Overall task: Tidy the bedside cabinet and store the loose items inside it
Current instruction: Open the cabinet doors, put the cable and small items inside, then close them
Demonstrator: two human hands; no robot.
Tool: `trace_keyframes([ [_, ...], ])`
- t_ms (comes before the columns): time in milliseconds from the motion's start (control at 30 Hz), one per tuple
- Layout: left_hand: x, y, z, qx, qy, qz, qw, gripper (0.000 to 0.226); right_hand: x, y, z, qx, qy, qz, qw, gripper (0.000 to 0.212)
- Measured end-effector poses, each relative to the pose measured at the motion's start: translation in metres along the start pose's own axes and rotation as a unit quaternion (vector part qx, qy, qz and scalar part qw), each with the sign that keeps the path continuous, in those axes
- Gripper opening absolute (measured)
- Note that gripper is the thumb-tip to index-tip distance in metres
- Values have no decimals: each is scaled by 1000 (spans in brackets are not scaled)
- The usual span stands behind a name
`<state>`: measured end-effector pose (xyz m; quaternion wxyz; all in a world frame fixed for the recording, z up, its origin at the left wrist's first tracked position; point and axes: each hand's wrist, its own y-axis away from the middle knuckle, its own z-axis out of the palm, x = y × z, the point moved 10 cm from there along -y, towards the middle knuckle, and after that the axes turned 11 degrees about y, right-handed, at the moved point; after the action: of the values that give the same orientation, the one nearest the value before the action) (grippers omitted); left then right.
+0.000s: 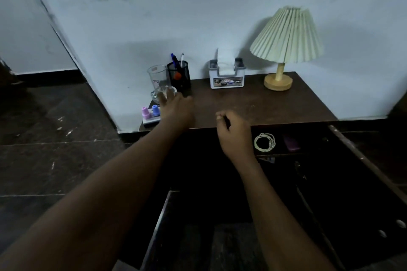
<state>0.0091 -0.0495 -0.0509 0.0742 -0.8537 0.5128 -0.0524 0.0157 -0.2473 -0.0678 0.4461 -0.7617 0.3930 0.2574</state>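
The grey tissue box [227, 77] carries a label reading "OPEL".

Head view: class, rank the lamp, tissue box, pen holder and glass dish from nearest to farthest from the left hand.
1. Glass dish, at the left hand's fingertips.
2. Pen holder, just behind it.
3. Tissue box, centre back.
4. Lamp, far right.
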Motion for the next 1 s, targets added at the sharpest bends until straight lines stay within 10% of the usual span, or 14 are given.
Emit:
trace_keyframes([
  [267, 55, 20, 4, 103, 56, 129, 985, 29, 90, 32, 27, -76, -162, 218, 960, 16],
  [433, 105, 122, -10, 286, 480, 188, 808, 32, 144, 82, 38, -76, -408, 405, 815, 23],
  [533, 127, 157, 47, 232, 545, 126, 795, 34, 190, 108, 29, -47, -418, 446, 790, 35],
  [667, 133, 134, 135, 105, 537, 63, 835, 34, 228, 108, 23, -50, -379, 437, 814, 31],
  [867, 140, 44, 182, 47, 569, 4, 821, 27, 218, 28, 29, -72, -117, 272, 952, 12],
  [1000, 154, 21, 189, 45, 586, 10, 809, 14, 246, 17, 11, 6, -33, 300, 953, 21],
])
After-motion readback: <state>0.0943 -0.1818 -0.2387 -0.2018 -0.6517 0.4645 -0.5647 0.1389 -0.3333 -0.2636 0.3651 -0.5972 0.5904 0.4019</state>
